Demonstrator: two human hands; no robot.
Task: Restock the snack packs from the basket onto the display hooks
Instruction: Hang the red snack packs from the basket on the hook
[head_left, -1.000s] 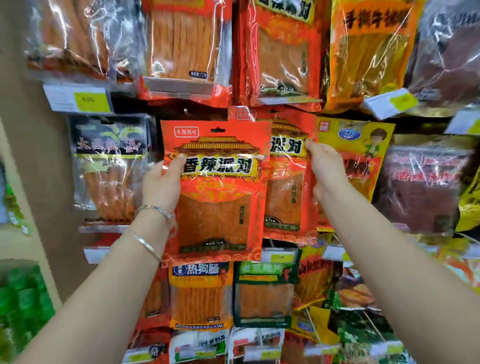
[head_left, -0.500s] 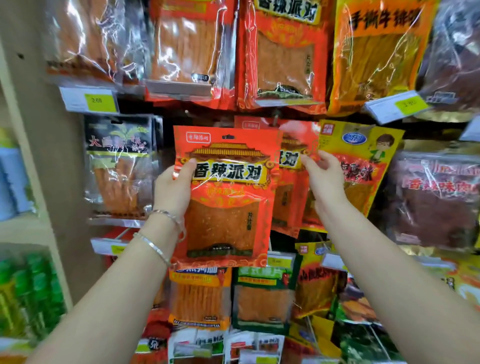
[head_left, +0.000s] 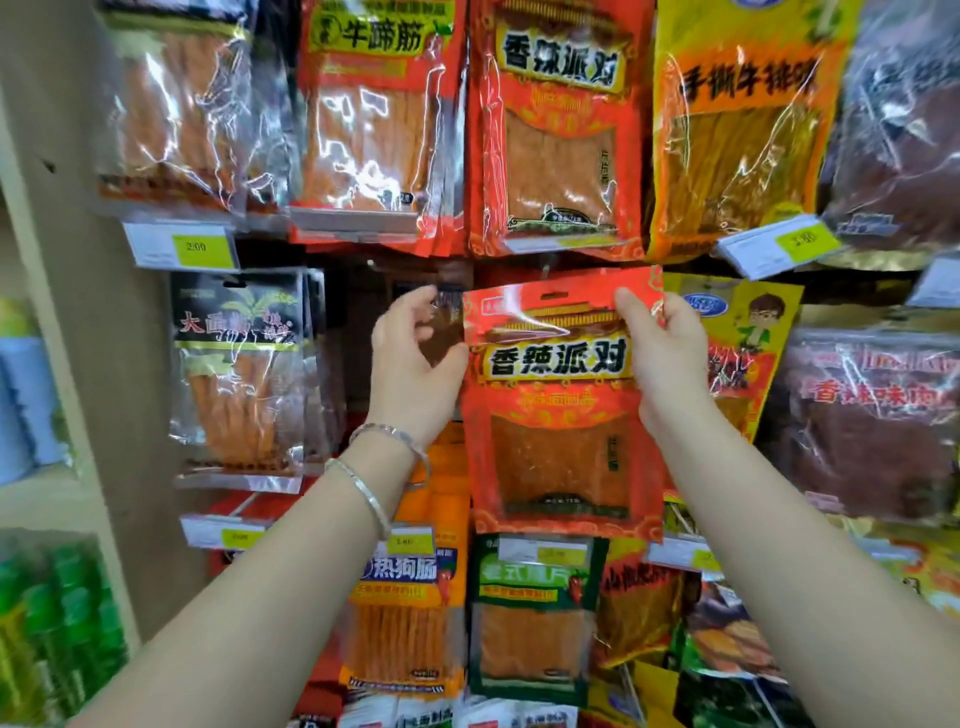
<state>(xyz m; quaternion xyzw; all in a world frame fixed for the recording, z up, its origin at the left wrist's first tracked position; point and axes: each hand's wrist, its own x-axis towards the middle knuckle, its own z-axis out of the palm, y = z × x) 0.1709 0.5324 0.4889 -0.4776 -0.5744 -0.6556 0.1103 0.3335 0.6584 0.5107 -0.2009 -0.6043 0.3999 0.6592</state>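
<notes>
**Red pack raised to the middle row, hook not yet found**

Near the display's left edge, a black-topped clear film pack of orange strips (head_left: 239, 364), hanging untouched. Next, the left hand (head_left: 415, 364), silver bangles (head_left: 363, 496) on the wrist: fingers curled, thumb tip touching the left edge of the red glossy plastic snack pack (head_left: 556, 415). Cannot tell if gripping or only steadying, with something dark and shiny between thumb and fingers.

Held flat and upright at the display's middle, in front of the hanging rows, with the hang slot (head_left: 553, 297) at the top edge. No display hook plainly visible behind it.

Further right, pinched at the top right corner by the right hand (head_left: 670, 358), thumb in front, fingers behind.

Probably light, limp and slippery, and apt to buckle if held low. Best taken by both top corners beside the slot, keeping the header taut.

Rightmost, a yellow cartoon-printed pack (head_left: 748, 332), just behind that hand.
</notes>
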